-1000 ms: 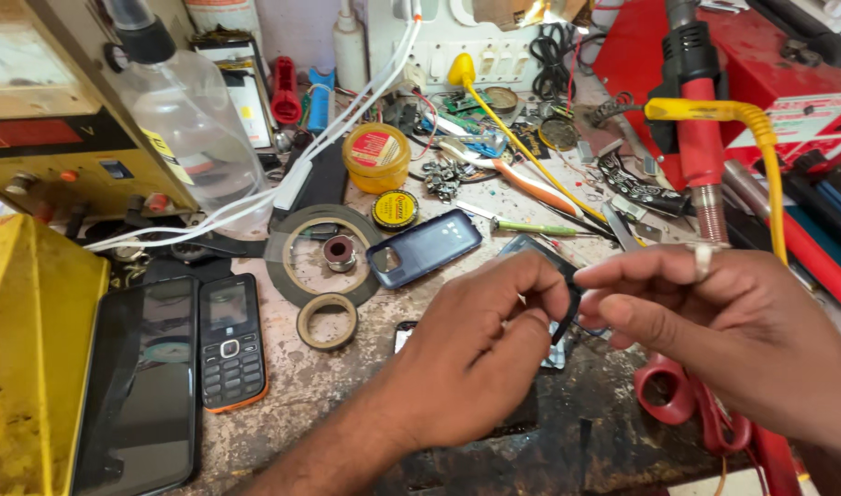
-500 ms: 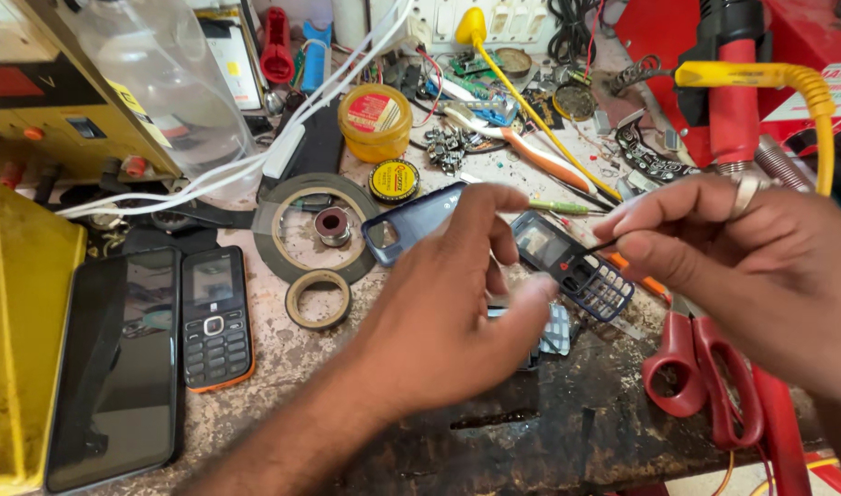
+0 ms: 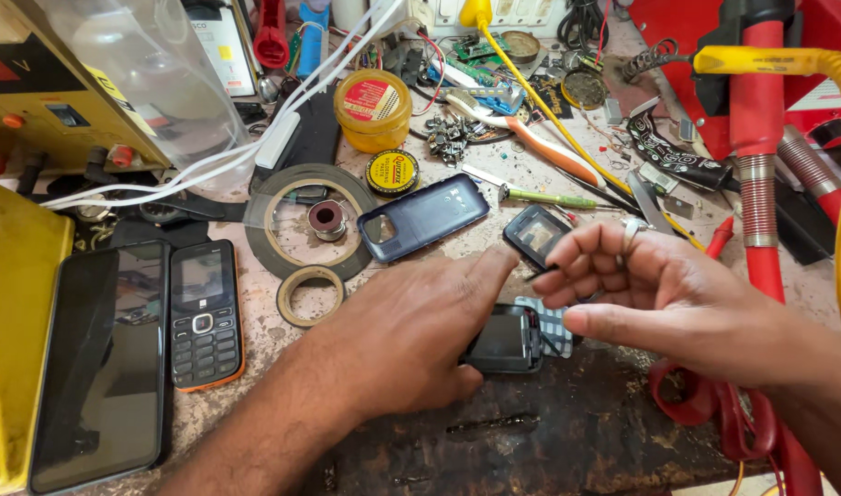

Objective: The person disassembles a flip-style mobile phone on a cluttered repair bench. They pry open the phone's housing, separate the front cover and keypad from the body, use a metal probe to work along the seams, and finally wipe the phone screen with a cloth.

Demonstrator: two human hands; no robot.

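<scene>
Keypad phone (image 3: pixel 505 338), the small dark unit under repair, now lies flat on the dark worn patch near the front edge of the workbench (image 3: pixel 567 441). Half a second earlier it was raised between both hands; it has since been lowered to the surface. The left hand (image 3: pixel 411 340) rests palm-down over the phone's left end, fingers loosely extended, thumb against the lower edge; it presses rather than grips. The right hand (image 3: pixel 659 294) has released the phone and hovers just above its right end, fingers half-curled and empty as far as the view shows. A separate dark front frame (image 3: pixel 536 233) lies just behind the phone, and a blue back cover (image 3: pixel 422 217) sits further toward the middle of the bench. Judgement: setting the unit down and freeing the right hand suggests that the handling stage is over and a tool or part is to be picked next. Red-handled scissors (image 3: pixel 714 409) lie near the right front corner.
</scene>
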